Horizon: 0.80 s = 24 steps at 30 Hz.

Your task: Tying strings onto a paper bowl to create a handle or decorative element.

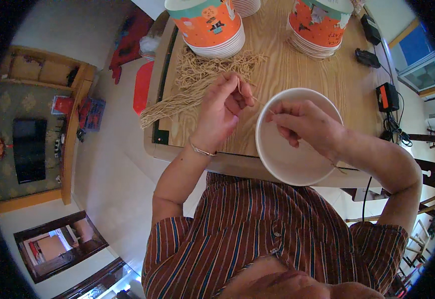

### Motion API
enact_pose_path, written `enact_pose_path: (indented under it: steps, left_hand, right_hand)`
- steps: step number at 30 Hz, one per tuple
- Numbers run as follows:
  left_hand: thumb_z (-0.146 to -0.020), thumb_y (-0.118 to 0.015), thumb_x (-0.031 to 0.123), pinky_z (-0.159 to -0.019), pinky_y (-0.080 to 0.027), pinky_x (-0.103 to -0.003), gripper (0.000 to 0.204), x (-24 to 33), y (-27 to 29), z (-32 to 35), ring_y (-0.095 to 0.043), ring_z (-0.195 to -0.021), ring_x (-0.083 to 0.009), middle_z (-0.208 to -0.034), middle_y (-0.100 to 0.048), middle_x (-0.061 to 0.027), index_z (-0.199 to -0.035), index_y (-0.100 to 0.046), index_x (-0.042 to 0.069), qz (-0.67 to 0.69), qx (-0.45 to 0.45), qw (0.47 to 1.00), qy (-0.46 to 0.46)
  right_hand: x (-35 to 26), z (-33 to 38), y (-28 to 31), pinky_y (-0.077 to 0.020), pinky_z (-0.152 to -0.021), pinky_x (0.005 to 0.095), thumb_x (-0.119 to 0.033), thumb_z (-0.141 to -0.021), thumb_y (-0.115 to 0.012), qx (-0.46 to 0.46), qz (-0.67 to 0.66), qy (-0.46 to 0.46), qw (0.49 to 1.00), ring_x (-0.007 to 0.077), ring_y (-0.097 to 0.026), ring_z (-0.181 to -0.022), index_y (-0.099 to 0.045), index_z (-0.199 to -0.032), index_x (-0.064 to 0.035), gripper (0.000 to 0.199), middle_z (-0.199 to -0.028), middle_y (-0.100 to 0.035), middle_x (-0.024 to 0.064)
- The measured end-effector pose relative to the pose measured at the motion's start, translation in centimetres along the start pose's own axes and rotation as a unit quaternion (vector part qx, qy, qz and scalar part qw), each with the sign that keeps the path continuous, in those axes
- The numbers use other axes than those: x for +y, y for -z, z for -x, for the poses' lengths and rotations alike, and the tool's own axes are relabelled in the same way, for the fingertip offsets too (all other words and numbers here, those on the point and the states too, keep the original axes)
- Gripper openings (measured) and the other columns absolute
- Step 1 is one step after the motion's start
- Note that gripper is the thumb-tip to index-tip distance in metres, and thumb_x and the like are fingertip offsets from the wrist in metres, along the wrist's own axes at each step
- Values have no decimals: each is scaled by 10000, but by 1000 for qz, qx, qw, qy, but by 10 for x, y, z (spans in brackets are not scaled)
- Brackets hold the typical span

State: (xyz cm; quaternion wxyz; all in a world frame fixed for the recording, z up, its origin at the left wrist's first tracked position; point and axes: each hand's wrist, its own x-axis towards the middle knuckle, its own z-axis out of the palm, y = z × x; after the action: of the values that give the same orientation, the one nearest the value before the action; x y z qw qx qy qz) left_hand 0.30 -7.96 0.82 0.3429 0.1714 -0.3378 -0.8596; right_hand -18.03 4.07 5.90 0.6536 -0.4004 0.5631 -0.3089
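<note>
While the left hand [222,102] and the right hand [304,122] work close to each other, a thin bit of string [258,101] runs across the small gap between their fingers. The left thumb and finger look pinched on it, tips pressed together. The right fingers are curled, and they seem to pinch the other end, but the string is so thin that I cannot be sure. Holding it at two ends like this probably makes it tight and easy to see.

The white bowl [302,167] is right under the right fingers, near the person's tummy, maybe so that small bits can drop in. A messy tan string pile [190,72] lies on the surface [272,60], just past the left fingers and to their left, likely so it is easy to reach. Its long, straighter part goes out to the edge. Farther off, past the left fingers, is one orange tub [215,30]; another tub [319,30] is past the right fingers. Both look pushed back to leave room for the hands.
</note>
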Motion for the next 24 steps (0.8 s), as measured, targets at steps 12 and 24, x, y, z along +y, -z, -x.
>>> enact_pose_path:
  steps: [12, 24]
  left_hand:
    - [-810, -690, 43, -712, -492, -308, 138, 27, -7, 6, -592, -809, -188, -894, -549, -56, -945, -671, 62, -688, -151, 682, -195]
    - [-804, -685, 12, -740, -496, -282, 107, 48, -6, 10, -608, -830, -187, -886, -590, -59, -902, -651, 39, -624, -137, 751, -168]
  right_hand:
    - [-15, 7, -4, -315, -445, 214, -202, -934, -588, 56, -26, -50, 997, 34, -397, -534, -631, -970, -74, 140, -645, -442, -58]
    - [-5, 7, 12, -505, -667, 309, -161, -891, -613, 73, 207, 195, 956, 133, -603, -696, -674, -999, -33, 178, -801, -660, 87]
